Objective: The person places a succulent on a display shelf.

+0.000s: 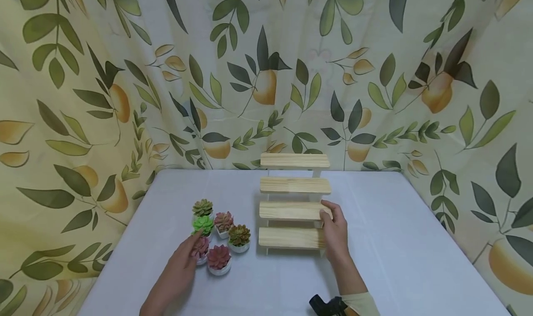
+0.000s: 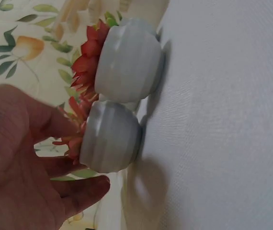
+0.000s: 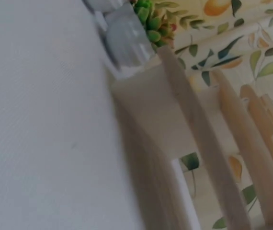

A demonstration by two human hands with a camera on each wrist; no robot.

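Observation:
Several small potted succulents stand in a cluster on the left of the white table. My left hand (image 1: 181, 260) reaches in from the left at a pink succulent (image 1: 201, 247), its fingers loosely spread around the leaves. In the left wrist view those fingers overlap the red leaves beside the white ribbed pot (image 2: 110, 139). My right hand (image 1: 336, 230) grips the right edge of a four-step wooden display stand (image 1: 287, 210), thumb over the second board from the front. In the right wrist view the stand's boards (image 3: 203, 139) show from the side, while the hand is hidden.
Close to the left hand are a dark red succulent (image 1: 219, 258) and a bright green one (image 1: 203, 224). A brown-green succulent (image 1: 239, 236) stands between the cluster and the stand. Behind the white table (image 1: 399, 260) hangs a leaf-and-fruit patterned curtain (image 1: 291, 75).

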